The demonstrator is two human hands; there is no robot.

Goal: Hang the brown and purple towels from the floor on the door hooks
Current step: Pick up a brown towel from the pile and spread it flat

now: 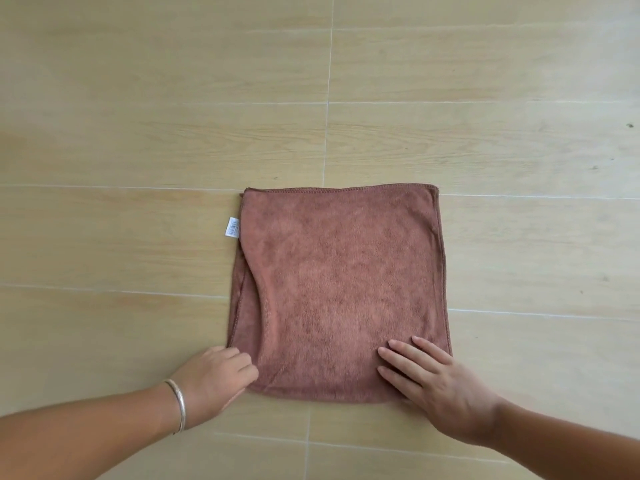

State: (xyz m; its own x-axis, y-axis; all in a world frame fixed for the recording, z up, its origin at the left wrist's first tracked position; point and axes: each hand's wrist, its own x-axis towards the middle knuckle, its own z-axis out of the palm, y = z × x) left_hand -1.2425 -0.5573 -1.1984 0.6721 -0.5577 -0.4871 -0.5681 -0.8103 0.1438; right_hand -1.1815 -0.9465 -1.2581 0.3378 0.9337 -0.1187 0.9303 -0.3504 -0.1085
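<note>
Brown folded terry towel [341,292] flat on wood-look floor [138,133]; I see left hand [214,375] pinching its 7 o'clock corner, right hand [433,379] pressing flat-fingered at 5 o'clock.

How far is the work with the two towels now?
Done: nothing hung yet. The brown towel lies folded on the floor.
In hand: the left hand grips its near left corner, and the right hand lies flat on its near right corner.
Left: lifting and hanging it. The purple towel and the hooks are not in view.
</note>
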